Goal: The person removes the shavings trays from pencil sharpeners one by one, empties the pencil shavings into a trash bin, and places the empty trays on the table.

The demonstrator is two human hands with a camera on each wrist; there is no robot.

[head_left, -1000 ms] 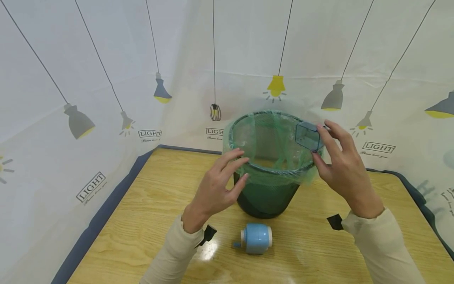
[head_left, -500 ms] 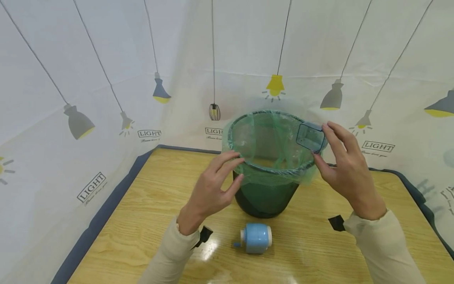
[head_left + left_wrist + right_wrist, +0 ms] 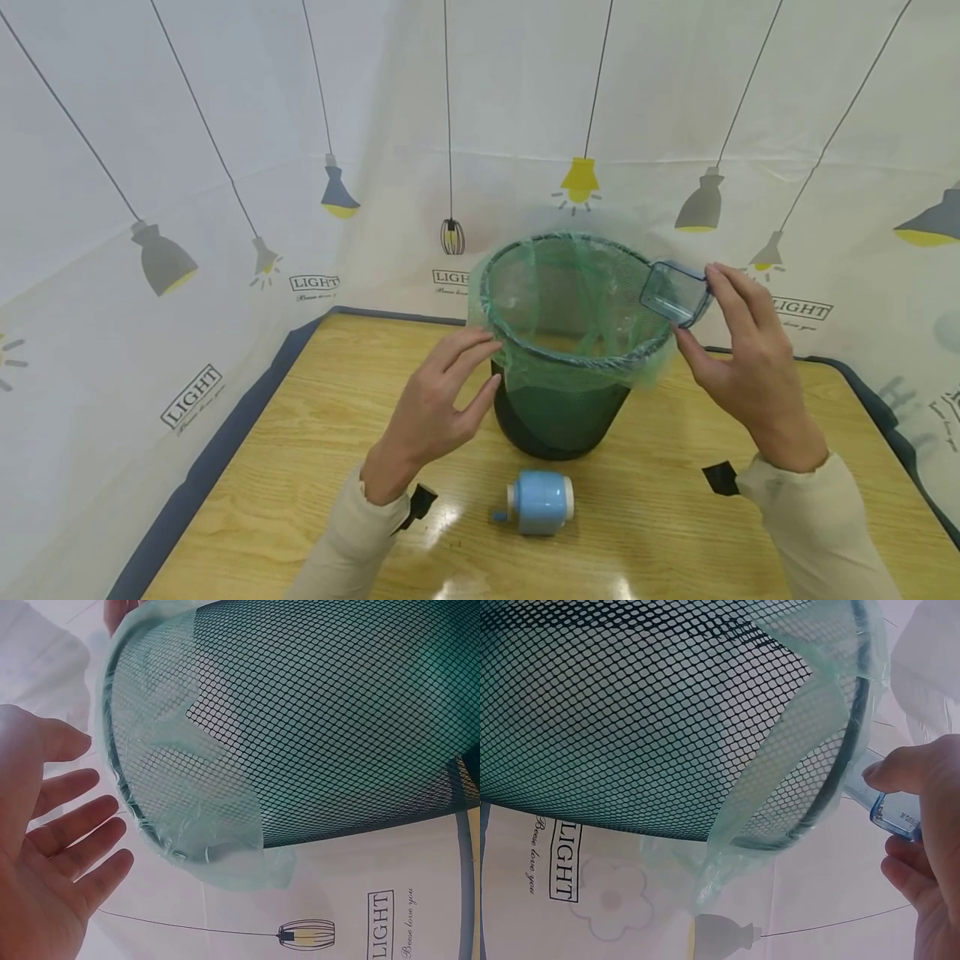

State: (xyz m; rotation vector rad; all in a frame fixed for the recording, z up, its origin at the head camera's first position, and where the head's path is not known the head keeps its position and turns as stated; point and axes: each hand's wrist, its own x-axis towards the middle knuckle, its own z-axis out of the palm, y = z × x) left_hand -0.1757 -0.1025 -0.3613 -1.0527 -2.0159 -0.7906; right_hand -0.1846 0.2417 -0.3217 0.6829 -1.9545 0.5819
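Note:
My right hand (image 3: 757, 367) pinches a small clear blue plastic box (image 3: 677, 293), open on one side, between thumb and fingers. The box is tilted and overlaps the right rim of a dark mesh wastebasket (image 3: 566, 417); part of the box shows behind the thumb in the right wrist view. A thin green bin liner (image 3: 645, 367) lines the basket and folds down over its rim. My left hand (image 3: 438, 396) hovers by the left side of the rim, fingers loosely spread and holding nothing. In the left wrist view its fingers (image 3: 79, 825) are apart from the rim.
A blue and white rounded device (image 3: 542, 502) with a small blue handle, like a crank pencil sharpener, lies on the wooden table (image 3: 300, 467) in front of the basket. A few tiny specks lie left of it. A white curtain (image 3: 390, 108) printed with lamps stands behind.
My right hand has moved right with the box, from over the basket's opening to its right rim, and the box has turned. The left hand has drawn back leftward and down.

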